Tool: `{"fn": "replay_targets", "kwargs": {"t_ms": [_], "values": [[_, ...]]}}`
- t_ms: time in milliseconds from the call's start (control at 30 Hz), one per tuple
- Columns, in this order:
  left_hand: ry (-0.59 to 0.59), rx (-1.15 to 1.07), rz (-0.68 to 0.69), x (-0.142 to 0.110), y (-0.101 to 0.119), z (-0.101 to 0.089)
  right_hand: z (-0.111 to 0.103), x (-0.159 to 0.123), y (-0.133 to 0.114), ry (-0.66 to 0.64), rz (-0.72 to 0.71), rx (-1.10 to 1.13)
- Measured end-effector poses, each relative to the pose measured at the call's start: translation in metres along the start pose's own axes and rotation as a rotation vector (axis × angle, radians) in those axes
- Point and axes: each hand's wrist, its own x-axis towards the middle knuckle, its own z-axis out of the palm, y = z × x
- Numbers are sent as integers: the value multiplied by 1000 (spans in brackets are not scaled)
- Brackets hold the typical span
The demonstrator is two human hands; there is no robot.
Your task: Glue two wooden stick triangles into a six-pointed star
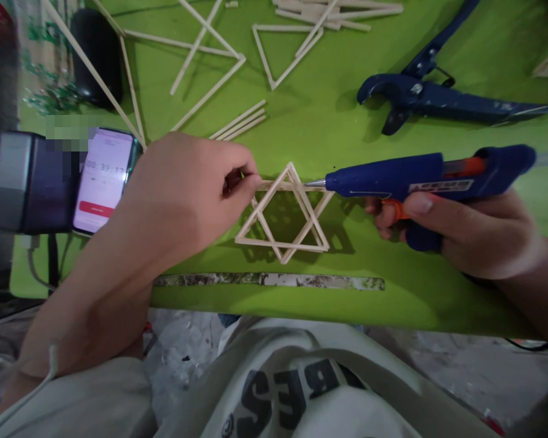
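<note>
A star made of thin wooden sticks (284,214) lies on the green table (329,121), two triangles laid over each other. My left hand (187,188) pinches the star's upper left point, fingers closed on a stick. My right hand (456,228) grips a blue hot glue gun (420,176), a finger on its orange trigger. The gun's metal nozzle (315,182) touches the star's upper right side.
Blue cutting pliers (438,97) lie at the back right. Loose sticks (240,121) and stick triangles (283,52) are scattered along the back. A phone showing a timer (103,179) stands at the left. A worn strip (269,280) runs along the table's front edge.
</note>
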Motion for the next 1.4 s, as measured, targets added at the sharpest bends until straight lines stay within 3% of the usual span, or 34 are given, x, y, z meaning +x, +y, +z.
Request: {"fn": "replay_targets", "kwargs": {"t_ms": [1400], "values": [[-38,43,-25,1,3,0,-2,1,7,19,-20,1]]}}
